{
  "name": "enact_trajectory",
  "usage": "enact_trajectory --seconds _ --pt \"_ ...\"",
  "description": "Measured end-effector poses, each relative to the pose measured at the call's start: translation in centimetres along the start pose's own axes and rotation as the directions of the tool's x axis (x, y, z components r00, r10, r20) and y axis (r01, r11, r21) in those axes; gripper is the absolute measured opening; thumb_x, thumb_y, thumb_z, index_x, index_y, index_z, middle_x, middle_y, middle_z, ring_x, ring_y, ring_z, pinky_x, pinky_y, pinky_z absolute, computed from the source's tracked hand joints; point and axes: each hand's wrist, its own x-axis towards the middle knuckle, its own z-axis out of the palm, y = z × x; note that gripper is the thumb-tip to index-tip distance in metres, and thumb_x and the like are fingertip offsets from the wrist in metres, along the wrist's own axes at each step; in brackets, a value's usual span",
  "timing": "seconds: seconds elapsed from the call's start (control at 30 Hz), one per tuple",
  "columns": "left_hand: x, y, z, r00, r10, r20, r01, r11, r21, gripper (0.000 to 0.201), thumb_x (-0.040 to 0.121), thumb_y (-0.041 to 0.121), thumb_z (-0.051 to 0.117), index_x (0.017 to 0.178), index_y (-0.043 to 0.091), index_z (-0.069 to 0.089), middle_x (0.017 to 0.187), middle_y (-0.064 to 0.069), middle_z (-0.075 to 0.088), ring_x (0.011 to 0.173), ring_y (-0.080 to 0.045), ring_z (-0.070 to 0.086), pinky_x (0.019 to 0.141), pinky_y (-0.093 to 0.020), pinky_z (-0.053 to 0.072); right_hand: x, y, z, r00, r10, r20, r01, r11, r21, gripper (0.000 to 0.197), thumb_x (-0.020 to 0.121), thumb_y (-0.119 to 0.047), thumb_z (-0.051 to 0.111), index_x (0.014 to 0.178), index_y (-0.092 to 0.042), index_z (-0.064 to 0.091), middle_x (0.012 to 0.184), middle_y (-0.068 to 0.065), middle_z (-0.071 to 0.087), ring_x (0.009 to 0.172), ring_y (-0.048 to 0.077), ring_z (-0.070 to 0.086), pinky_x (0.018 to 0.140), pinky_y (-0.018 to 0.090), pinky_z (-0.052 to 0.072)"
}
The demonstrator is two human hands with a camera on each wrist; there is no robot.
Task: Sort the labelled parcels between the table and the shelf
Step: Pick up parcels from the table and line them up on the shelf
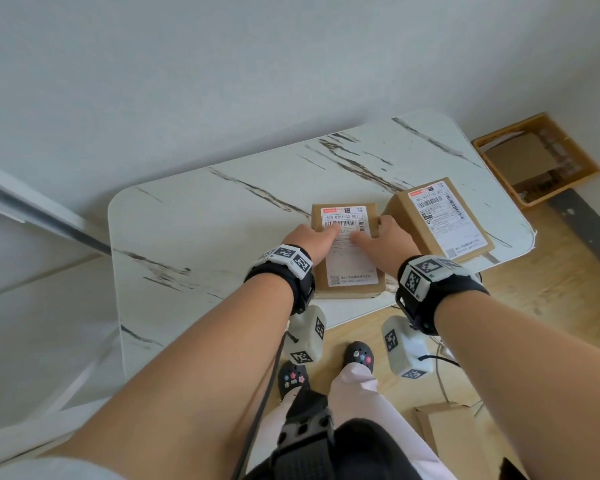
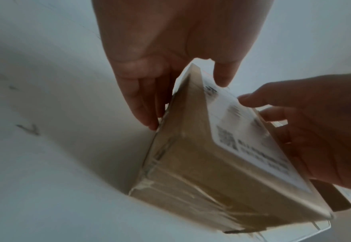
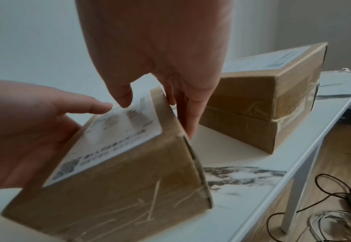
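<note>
A brown cardboard parcel (image 1: 350, 271) (image 2: 191, 172) (image 3: 118, 180) with a white shipping label on top sits near the front edge of the marble-patterned table (image 1: 205, 230). My left hand (image 1: 321, 233) (image 2: 188, 101) grips its left side, thumb on the label and fingers down the side. My right hand (image 1: 371, 237) (image 3: 156, 117) grips the right side the same way. The frames do not show whether the parcel is lifted off the table. Just to its right, two labelled parcels (image 1: 440, 220) (image 3: 274, 98) stand stacked one on the other.
An orange crate (image 1: 582, 168) holding cardboard stands on the wooden floor beyond the table's right end. Another cardboard box (image 1: 447, 434) lies on the floor by my feet. Cables (image 3: 336, 204) trail under the table. A white shelf frame (image 1: 32, 209) is at the left.
</note>
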Motion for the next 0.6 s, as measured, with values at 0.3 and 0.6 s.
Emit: enact_trajectory --seconds 0.3,0.6 --pt "-2.5 -0.4 -2.4 0.994 0.044 -0.096 -0.066 0.968 -0.241 0.091 0.077 0.068 0.064 0.138 0.008 0.033 0.119 -0.006 0.057 0.100 -0.024 0.057 0.083 -0.037 0.048 -2.6 -1.8 -0.1 0.991 -0.038 -0.129 0.062 0.981 0.186 0.056 0.088 -0.059 0.058 0.117 -0.012 0.049 0.102 0.002 0.061 0.083 0.016 0.058 0.058 0.025 0.041" --pt "-8.2 -2.9 -2.3 0.967 0.113 -0.228 -0.162 0.964 -0.208 0.076 0.078 0.069 0.064 0.121 0.012 0.039 0.093 0.004 0.054 0.080 -0.011 0.055 0.064 -0.029 0.040 -8.0 -0.9 0.3 0.971 -0.166 -0.170 0.201 0.955 0.218 0.047 0.089 -0.056 0.058 0.112 -0.015 0.051 0.098 -0.002 0.062 0.083 0.013 0.061 0.061 0.024 0.045"
